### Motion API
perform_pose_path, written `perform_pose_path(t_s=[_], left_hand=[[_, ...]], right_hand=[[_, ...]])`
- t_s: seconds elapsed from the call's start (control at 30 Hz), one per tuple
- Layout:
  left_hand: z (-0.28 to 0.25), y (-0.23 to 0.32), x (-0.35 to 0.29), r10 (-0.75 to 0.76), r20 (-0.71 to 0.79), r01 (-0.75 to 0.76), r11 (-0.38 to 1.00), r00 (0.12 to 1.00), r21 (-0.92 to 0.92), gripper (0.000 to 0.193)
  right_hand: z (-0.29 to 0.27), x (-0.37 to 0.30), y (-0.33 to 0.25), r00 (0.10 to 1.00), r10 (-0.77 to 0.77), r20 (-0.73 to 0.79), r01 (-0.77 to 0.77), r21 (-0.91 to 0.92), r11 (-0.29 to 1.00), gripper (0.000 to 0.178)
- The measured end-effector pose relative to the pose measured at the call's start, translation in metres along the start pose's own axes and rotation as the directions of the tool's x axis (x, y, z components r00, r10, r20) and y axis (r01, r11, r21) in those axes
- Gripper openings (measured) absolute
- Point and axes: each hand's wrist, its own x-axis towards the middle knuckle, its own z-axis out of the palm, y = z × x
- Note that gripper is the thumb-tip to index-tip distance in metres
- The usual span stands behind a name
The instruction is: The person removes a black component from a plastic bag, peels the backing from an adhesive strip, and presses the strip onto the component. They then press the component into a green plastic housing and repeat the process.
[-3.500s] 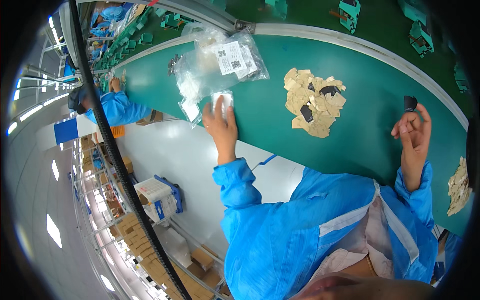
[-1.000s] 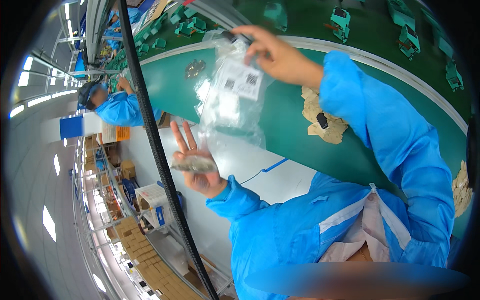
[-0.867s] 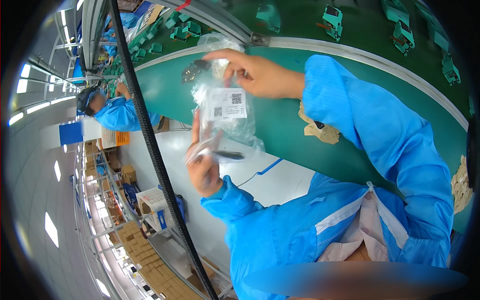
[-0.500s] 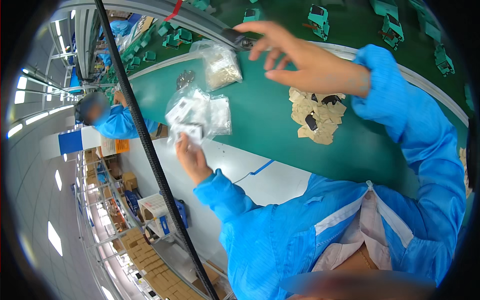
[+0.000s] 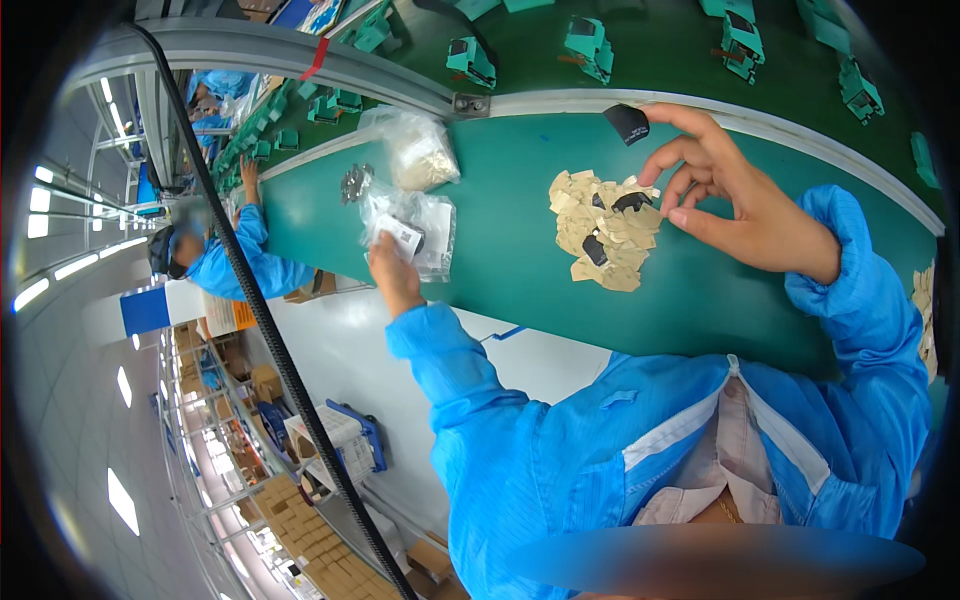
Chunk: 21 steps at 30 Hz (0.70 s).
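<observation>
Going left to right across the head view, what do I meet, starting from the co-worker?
Co-worker in blue → small dark pile → left hand → pile of beige scraps → right hand → second beige pile by the right edge.

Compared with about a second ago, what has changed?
The right hand has swung right, from over the clear bags to beside the cream scrap pile. The left hand has moved forward, now holding a labelled packet. Unchanged: the black piece at the right index fingertip, and the pile's place.
</observation>
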Motion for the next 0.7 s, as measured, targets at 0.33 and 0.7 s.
perform_pose_path(t_s=[0.33, 0.7], left_hand=[[0.020, 0.055, -0.033, 0.369, 0.046, -0.370, 0.907, 0.928, 0.202, 0.034], [0.200, 0.058, -0.266, 0.044, 0.623, 0.053, 0.989, 0.781, -0.137, 0.060]], right_hand=[[-0.005, -0.023, 0.008, 0.999, 0.004, -0.047, -0.001, 0.052, 0.999, 0.074], [0.029, -0.048, 0.022, 0.965, 0.058, -0.257, 0.037, 0.353, 0.935, 0.082]])
